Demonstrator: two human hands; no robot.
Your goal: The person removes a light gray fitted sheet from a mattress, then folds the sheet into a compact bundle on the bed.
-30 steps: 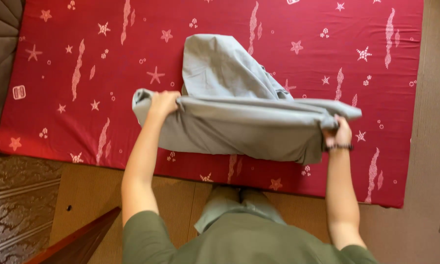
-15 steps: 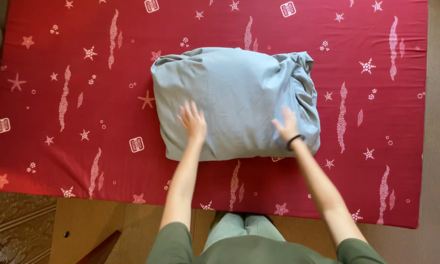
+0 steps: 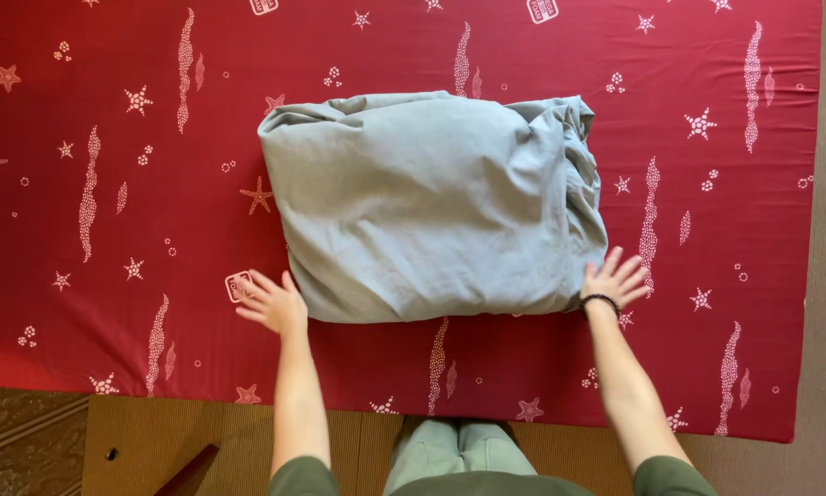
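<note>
red mattress [image 3: 110,349] patterned with white stars and seaweed shapes, laid on brown floor [image 3: 156,441]. folded grey sheet [image 3: 431,202] spread flat directly on mattress, near its middle. bare red cover seen on all sides of sheet. mattress near edge seen below sheet, floor strip beyond it.

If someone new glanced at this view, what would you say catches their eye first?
The folded grey sheet lies as a rumpled rectangle in the middle of the red starfish-patterned mat. The left hand and the right hand, fingers spread, rest open at its two near corners; the right wrist wears a dark band.
</note>
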